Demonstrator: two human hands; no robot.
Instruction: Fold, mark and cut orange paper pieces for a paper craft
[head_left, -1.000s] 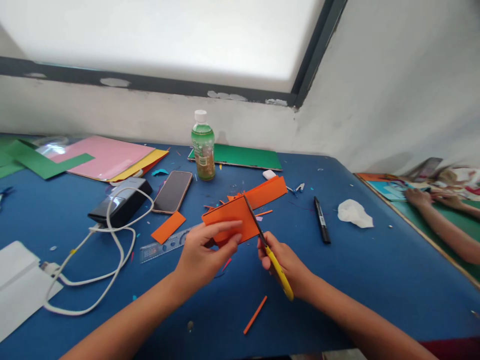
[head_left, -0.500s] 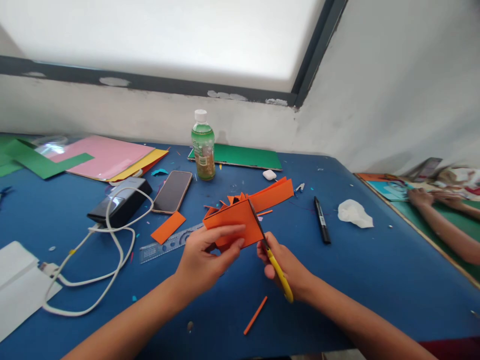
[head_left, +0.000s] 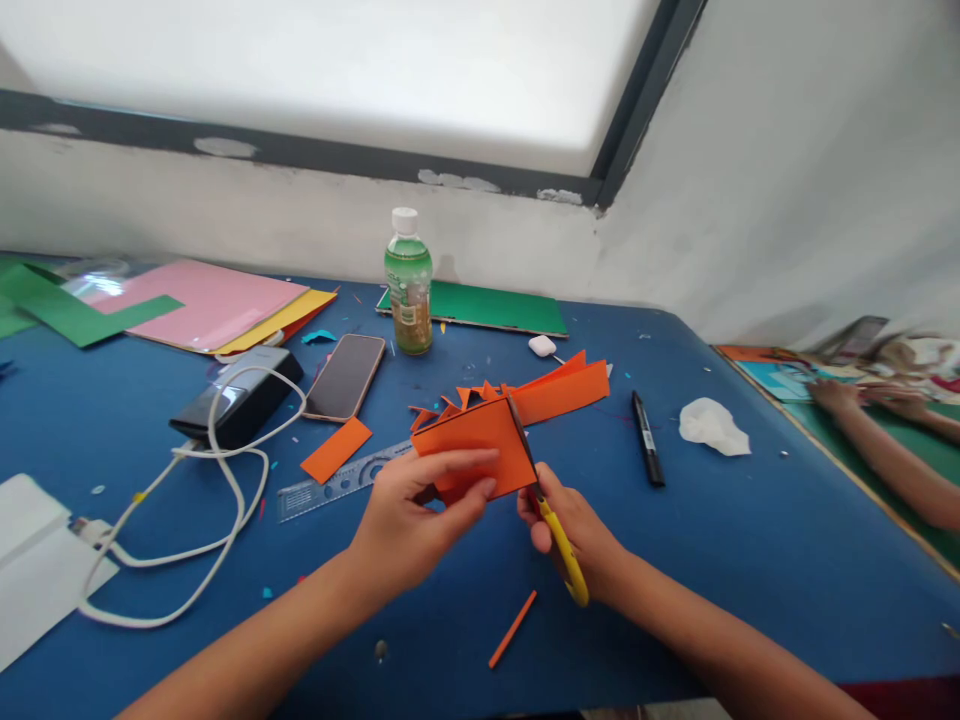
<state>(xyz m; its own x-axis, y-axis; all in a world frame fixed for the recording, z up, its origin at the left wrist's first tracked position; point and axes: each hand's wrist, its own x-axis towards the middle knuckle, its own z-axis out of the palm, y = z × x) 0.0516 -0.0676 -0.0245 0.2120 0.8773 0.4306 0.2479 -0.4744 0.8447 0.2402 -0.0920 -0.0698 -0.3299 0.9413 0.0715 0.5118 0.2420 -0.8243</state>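
Between the thumb and fingers of my left hand [head_left: 416, 515] is a folded piece of orange paper [head_left: 480, 445], raised above the blue table. My right hand [head_left: 574, 525] grips yellow-handled scissors [head_left: 562, 550], whose dark blades lie along the paper's right edge. Just behind the held piece are a folded orange strip [head_left: 566, 390] and several small pointed orange scraps. A clear ruler [head_left: 322, 492] and a flat orange rectangle [head_left: 336, 450] rest left of my left hand. A thin orange sliver [head_left: 513, 630] lies on the table below the scissors.
Behind stand a green-capped-label bottle [head_left: 409, 285] and a green board [head_left: 495, 308]. Leftward are a phone [head_left: 345, 378], a black power brick [head_left: 238, 398] with a white cable, and coloured sheets [head_left: 217, 300]. A black marker [head_left: 648, 440] and crumpled tissue [head_left: 712, 427] lie right. Another person's hands [head_left: 836, 397] work at far right.
The scissors' blades have closed further along the orange paper's right edge. The orange strip behind has shifted slightly right. Both hands hold nearly the same place while the view has tilted a little.
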